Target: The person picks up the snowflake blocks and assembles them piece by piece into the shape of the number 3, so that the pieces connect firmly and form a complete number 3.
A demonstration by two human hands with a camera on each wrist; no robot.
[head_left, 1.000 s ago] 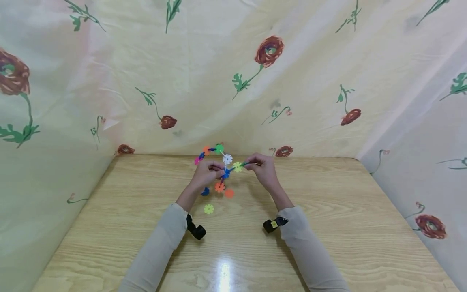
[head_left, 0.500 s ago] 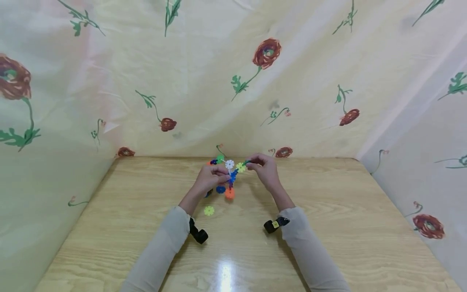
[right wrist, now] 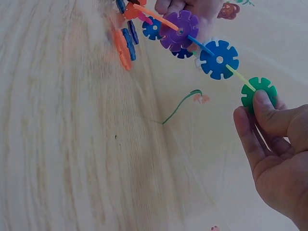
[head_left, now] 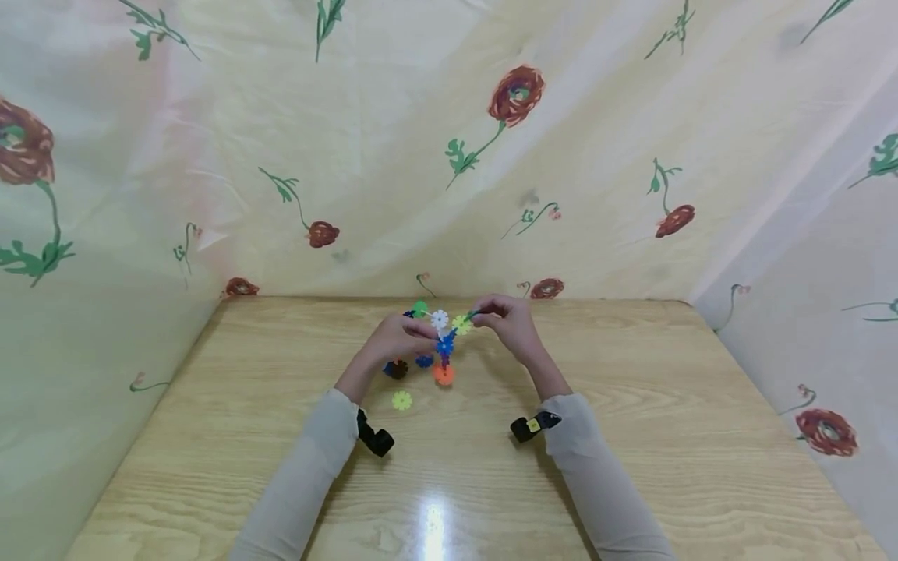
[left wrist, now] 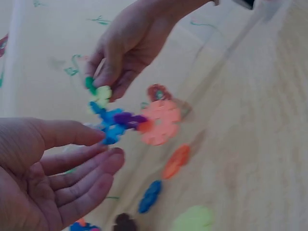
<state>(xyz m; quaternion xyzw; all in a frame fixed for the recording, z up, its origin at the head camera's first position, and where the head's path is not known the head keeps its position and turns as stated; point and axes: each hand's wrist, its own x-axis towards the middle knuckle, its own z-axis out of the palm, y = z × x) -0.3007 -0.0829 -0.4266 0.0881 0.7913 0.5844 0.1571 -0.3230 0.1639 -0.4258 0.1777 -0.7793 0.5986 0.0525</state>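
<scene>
A chain of slotted plastic snowflake discs hangs between both hands above the table. My left hand (head_left: pixel 396 340) pinches it at a blue disc (head_left: pixel 445 345). With thumb and fingers, my right hand (head_left: pixel 512 323) grips a green disc (right wrist: pixel 258 94) at the chain's right end. A yellow-green disc (head_left: pixel 461 324) joins that green one to the blue. From the blue disc a purple disc (right wrist: pixel 179 31) leads down to an orange disc (left wrist: pixel 160 122). A white disc (head_left: pixel 440 319) and another green disc (head_left: pixel 419 308) continue behind the left hand, which hides part of the chain.
Loose on the wooden table (head_left: pixel 631 436) lie a yellow disc (head_left: pixel 402 400), an orange disc (left wrist: pixel 176 161) and a blue disc (left wrist: pixel 150 196). A dark brown disc (head_left: pixel 398 369) shows beneath the left wrist. A flowered cloth (head_left: pixel 393 156) stands behind the table.
The chain's upper left part, with its pink and orange discs, has dropped behind my left hand. The held blue disc has shifted slightly right and down. My right hand has barely moved.
</scene>
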